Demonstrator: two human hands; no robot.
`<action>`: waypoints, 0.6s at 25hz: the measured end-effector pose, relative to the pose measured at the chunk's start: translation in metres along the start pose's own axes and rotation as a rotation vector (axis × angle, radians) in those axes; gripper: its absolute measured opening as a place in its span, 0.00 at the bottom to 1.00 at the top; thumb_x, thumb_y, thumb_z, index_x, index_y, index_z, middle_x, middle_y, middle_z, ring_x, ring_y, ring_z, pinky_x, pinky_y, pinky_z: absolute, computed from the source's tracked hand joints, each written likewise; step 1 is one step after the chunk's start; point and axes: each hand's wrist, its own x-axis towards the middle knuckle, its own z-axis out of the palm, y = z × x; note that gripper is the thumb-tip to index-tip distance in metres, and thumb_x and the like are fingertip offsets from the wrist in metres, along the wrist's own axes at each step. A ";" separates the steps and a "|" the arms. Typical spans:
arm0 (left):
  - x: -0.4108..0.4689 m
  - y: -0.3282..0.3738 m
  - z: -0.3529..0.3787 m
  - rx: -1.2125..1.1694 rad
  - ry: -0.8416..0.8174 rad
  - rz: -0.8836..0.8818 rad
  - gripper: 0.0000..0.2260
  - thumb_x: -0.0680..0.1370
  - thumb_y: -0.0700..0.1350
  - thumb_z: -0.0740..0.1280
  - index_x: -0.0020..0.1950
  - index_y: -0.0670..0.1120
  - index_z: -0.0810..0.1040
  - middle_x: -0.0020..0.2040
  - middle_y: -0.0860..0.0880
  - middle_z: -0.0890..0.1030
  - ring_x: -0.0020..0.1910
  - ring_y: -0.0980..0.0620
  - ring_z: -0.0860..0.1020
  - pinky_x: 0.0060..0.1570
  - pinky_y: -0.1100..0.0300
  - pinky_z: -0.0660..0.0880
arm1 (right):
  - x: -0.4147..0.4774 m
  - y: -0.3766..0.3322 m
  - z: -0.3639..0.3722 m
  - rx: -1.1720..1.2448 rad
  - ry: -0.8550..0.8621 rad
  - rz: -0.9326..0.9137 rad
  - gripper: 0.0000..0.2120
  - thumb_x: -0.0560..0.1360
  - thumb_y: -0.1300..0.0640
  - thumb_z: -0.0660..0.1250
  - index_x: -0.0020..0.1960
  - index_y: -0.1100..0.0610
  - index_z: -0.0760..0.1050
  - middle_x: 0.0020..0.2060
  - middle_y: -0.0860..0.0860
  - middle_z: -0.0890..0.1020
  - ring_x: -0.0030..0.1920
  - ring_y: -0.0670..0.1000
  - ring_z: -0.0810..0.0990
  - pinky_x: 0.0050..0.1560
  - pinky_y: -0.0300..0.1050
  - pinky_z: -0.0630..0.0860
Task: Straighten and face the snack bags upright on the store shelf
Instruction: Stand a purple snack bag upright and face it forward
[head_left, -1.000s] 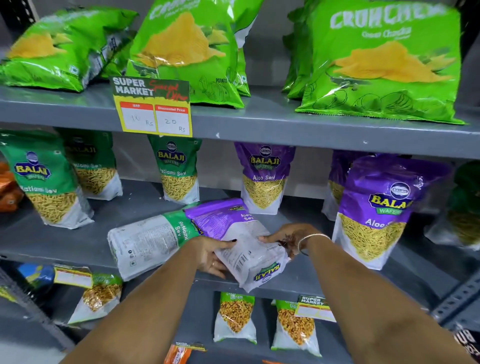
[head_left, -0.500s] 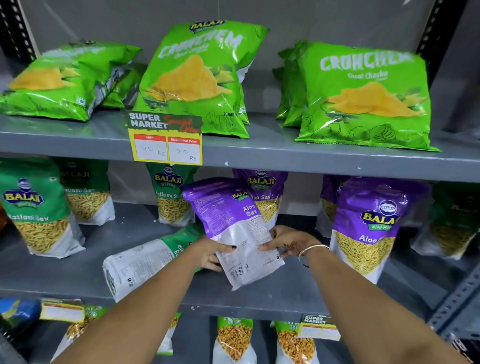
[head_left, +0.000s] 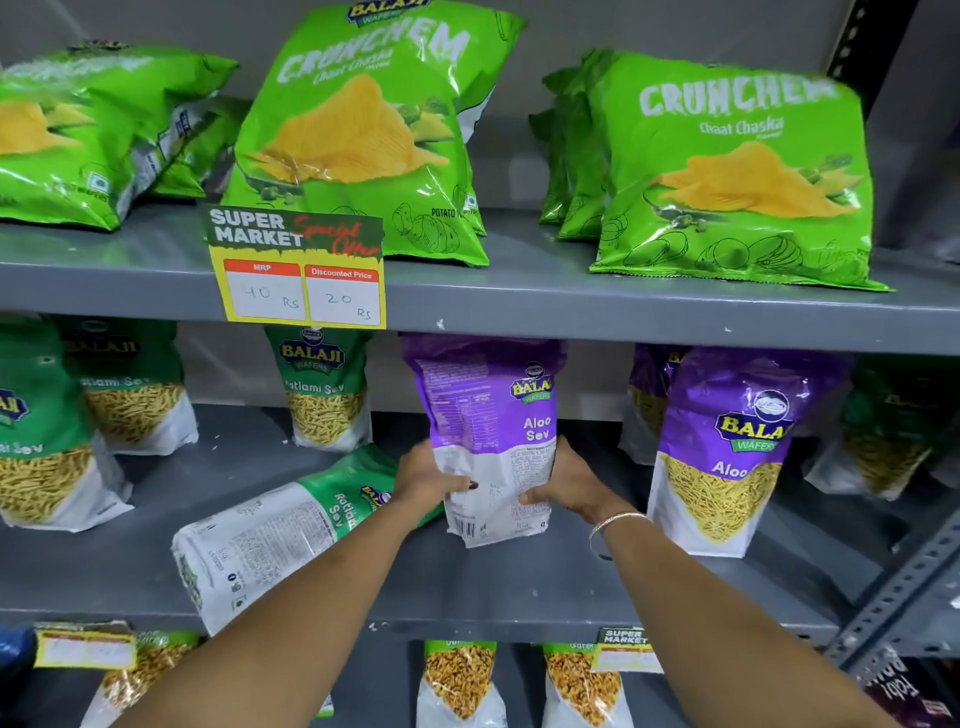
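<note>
A purple Aloo Sev bag (head_left: 488, 415) stands upright on the middle shelf (head_left: 519, 587), its back panel with small print turned toward me. My left hand (head_left: 428, 475) grips its lower left side and my right hand (head_left: 569, 480) its lower right side. To the left, a green Ratlami Sev bag (head_left: 275, 535) lies on its side, back panel up, partly under my left forearm. Another purple Aloo Sev bag (head_left: 727, 447) stands facing front at the right. Green Ratlami Sev bags (head_left: 324, 389) stand upright further back and left.
The top shelf holds green Crunchem chip bags (head_left: 363, 135), one at far left (head_left: 83, 140) lying tilted. A yellow price tag (head_left: 298, 270) hangs on the upper shelf edge. More snack bags (head_left: 460, 680) stand on the lower shelf. A perforated shelf upright (head_left: 898, 587) runs at right.
Both hands lifted the purple Aloo Sev bag from lying flat at the shelf front and stood it upright further back. My view rose toward the top shelf.
</note>
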 end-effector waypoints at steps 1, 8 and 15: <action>0.002 0.000 0.004 0.018 -0.003 0.015 0.21 0.61 0.35 0.78 0.53 0.36 0.79 0.51 0.38 0.83 0.45 0.52 0.77 0.45 0.59 0.73 | 0.000 0.003 0.001 -0.002 0.034 0.005 0.45 0.46 0.56 0.78 0.60 0.59 0.65 0.61 0.57 0.76 0.63 0.56 0.74 0.65 0.57 0.71; 0.021 -0.016 0.019 0.024 -0.066 0.055 0.20 0.59 0.35 0.78 0.50 0.37 0.80 0.44 0.44 0.82 0.44 0.50 0.79 0.45 0.58 0.74 | 0.001 0.027 0.008 0.088 0.171 0.034 0.34 0.56 0.68 0.79 0.54 0.59 0.63 0.58 0.60 0.77 0.60 0.58 0.76 0.62 0.60 0.72; 0.028 -0.024 0.007 -0.041 -0.290 -0.094 0.11 0.73 0.32 0.64 0.50 0.44 0.79 0.34 0.52 0.82 0.35 0.58 0.78 0.36 0.71 0.73 | 0.001 0.033 0.006 0.054 0.154 0.178 0.30 0.63 0.62 0.77 0.48 0.58 0.55 0.47 0.58 0.74 0.31 0.50 0.75 0.24 0.41 0.74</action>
